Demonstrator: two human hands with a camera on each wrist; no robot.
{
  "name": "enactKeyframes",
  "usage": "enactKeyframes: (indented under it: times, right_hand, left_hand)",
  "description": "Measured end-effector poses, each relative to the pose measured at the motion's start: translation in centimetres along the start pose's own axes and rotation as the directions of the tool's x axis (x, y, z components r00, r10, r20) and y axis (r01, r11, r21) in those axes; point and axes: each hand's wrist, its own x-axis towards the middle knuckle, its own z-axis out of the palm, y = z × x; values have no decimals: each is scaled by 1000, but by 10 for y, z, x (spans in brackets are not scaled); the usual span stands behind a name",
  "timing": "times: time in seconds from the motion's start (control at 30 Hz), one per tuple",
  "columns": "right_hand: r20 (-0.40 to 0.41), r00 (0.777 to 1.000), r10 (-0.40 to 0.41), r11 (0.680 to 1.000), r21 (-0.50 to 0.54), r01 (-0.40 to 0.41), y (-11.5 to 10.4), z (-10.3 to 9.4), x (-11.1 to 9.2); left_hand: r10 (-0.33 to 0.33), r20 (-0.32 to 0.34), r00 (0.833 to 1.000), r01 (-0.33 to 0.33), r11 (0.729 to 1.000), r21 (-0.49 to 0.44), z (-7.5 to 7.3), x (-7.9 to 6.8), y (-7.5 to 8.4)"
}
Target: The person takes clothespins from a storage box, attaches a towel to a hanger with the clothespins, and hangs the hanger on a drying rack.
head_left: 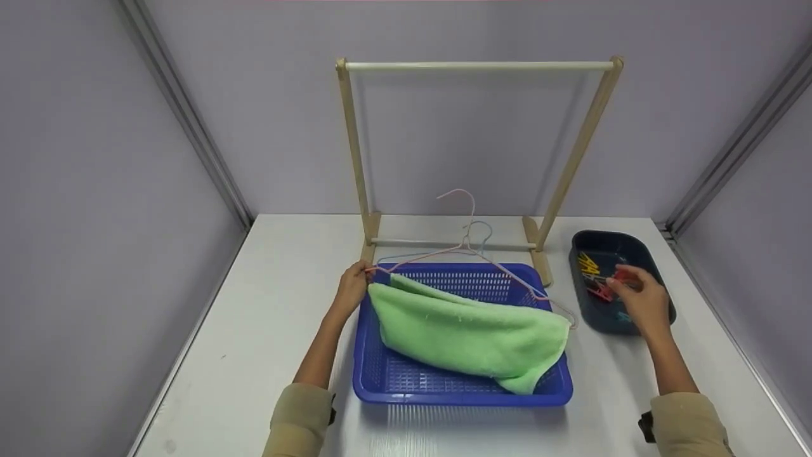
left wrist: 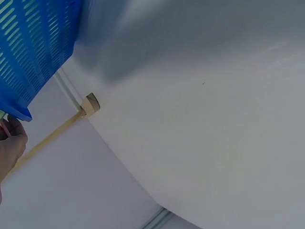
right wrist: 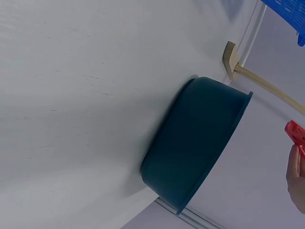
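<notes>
The green cloth (head_left: 469, 333) hung folded across the pink hanger (head_left: 468, 244), over the blue basket (head_left: 463, 400). The left hand (head_left: 351, 289) had its grip closed around the hanger's left corner, just beside the cloth's edge. The right hand (head_left: 646, 303) pinched a red clip (right wrist: 295, 132) in its grip, above the dark bin (right wrist: 195, 138), where yellow and red clips lay. A light blue hanger (head_left: 487, 232) showed behind the pink one. Basket and bin stood near each other on the white counter (head_left: 266, 304), and behind the basket rose a wooden rack (head_left: 479, 66) with a pale top rail.
</notes>
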Motion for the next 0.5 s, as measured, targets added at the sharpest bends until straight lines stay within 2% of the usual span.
enactKeyframes:
  times: [0.1,0.2,0.37,0.5]
  right_hand:
    - [-1,1000,-9,1000,3,9,0,0,0]
    - [-6,1000,-13,1000,10,13,0,0,0]
    - [-13,1000,-7,1000,11,7,-1,0,-1]
    - [-13,1000,3,1000,5,-3,-1,1,-1]
  left_hand:
    - [-90,13,996,91,990,-110,-2,-1,4]
    - [-133,68,989,143,972,-187,-6,-2,5]
    - [-114,205,972,158,964,-215,-15,-9,5]
    - [-56,311,949,114,979,-171,-22,-19,17]
